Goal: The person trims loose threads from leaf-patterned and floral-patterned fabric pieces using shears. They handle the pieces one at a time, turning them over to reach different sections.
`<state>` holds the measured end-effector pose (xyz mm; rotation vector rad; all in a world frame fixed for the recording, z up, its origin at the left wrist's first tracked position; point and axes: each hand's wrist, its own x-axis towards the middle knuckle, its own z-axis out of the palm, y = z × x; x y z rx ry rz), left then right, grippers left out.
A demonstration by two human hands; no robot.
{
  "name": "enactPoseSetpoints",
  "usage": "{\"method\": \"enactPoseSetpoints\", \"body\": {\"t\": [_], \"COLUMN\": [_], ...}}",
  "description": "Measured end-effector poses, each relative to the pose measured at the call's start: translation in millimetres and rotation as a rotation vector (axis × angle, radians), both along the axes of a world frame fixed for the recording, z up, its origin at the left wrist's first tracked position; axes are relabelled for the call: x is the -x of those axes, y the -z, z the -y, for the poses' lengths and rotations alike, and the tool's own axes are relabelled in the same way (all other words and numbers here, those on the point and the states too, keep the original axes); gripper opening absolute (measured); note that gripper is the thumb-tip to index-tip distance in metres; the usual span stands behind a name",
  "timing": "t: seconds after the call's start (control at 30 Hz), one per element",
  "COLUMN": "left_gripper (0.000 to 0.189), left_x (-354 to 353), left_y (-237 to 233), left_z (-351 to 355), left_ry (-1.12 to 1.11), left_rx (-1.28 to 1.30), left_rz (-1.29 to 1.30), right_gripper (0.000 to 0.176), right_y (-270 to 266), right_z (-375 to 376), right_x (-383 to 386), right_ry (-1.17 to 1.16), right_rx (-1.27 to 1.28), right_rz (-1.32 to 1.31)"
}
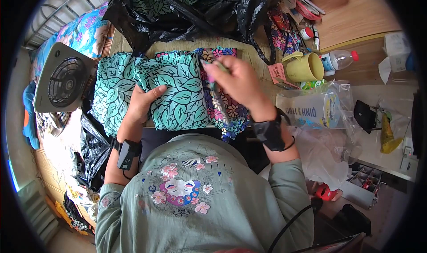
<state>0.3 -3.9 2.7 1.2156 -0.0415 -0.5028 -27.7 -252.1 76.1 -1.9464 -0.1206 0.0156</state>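
Teal fabric with a black leaf print (178, 90) lies folded in front of me. My left hand (144, 102) grips its left part, thumb on top and fingers tucked under the fold. Farther left is another stack of the same leaf-print fabric (113, 88). My right hand (235, 79) is closed in a pinch over the right edge of the teal piece, slightly blurred. A bit of green shows at its fingers, but I cannot tell what it holds. Dark floral fabric in pink and purple (233, 113) sticks out beneath, on the right.
A black plastic bag (187, 24) with more leaf-print fabric lies at the back. To the left stands a box fan (66, 77). On the right are a yellow mug (304, 67), a plastic bottle (340, 60) and a clear printed bag (313, 110).
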Motion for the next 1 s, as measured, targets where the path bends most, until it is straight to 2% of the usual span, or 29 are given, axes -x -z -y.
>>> {"method": "enactPoseSetpoints", "body": {"t": [0.13, 0.23, 0.4, 0.47, 0.6, 0.7, 0.73, 0.83, 1.0], "left_gripper": [0.039, 0.038, 0.040, 0.042, 0.047, 0.054, 0.057, 0.062, 0.066], "left_x": [-2.2, -4.5, -2.0, -0.7, -2.5, -1.7, -1.7, -3.0, -3.9], "left_y": [10.3, 21.5, 19.9, 14.9, 11.8, 6.8, 6.3, 9.5, 9.1], "left_z": [-7.8, -15.8, -10.2, -7.2, -9.4, -6.8, -6.0, -7.5, -6.7], "left_ry": [0.015, 0.027, 0.043, 0.010, -0.005, 0.018, 0.030, 0.044, 0.048], "left_rx": [0.006, 0.001, 0.055, 0.094, 0.047, 0.050, 0.053, 0.052, 0.062], "left_rz": [-0.020, -0.033, 0.005, 0.013, -0.038, 0.022, 0.055, 0.069, 0.093], "right_gripper": [0.023, 0.019, 0.021, 0.022, 0.030, 0.036, 0.036, 0.039, 0.038], "right_y": [2.1, 17.7, 27.2, 26.9, 34.3, 51.0, 50.3, 48.4, 55.8], "right_z": [-54.4, -82.3, -55.9, -31.7, 7.4, 27.1, 31.0, 38.6, 36.5], "right_x": [-9.1, -8.3, -4.0, 0.4, 16.2, 34.3, 39.9, 54.6, 58.5], "right_ry": [-0.094, -0.177, -0.126, 0.038, 0.127, 0.087, 0.088, 0.021, 0.042], "right_rx": [-0.042, -0.280, -0.210, -0.081, -0.195, 0.090, 0.087, 0.468, 0.502], "right_rz": [0.020, -0.162, -0.115, 0.187, 0.152, 0.214, 0.212, 0.098, 0.130]}}
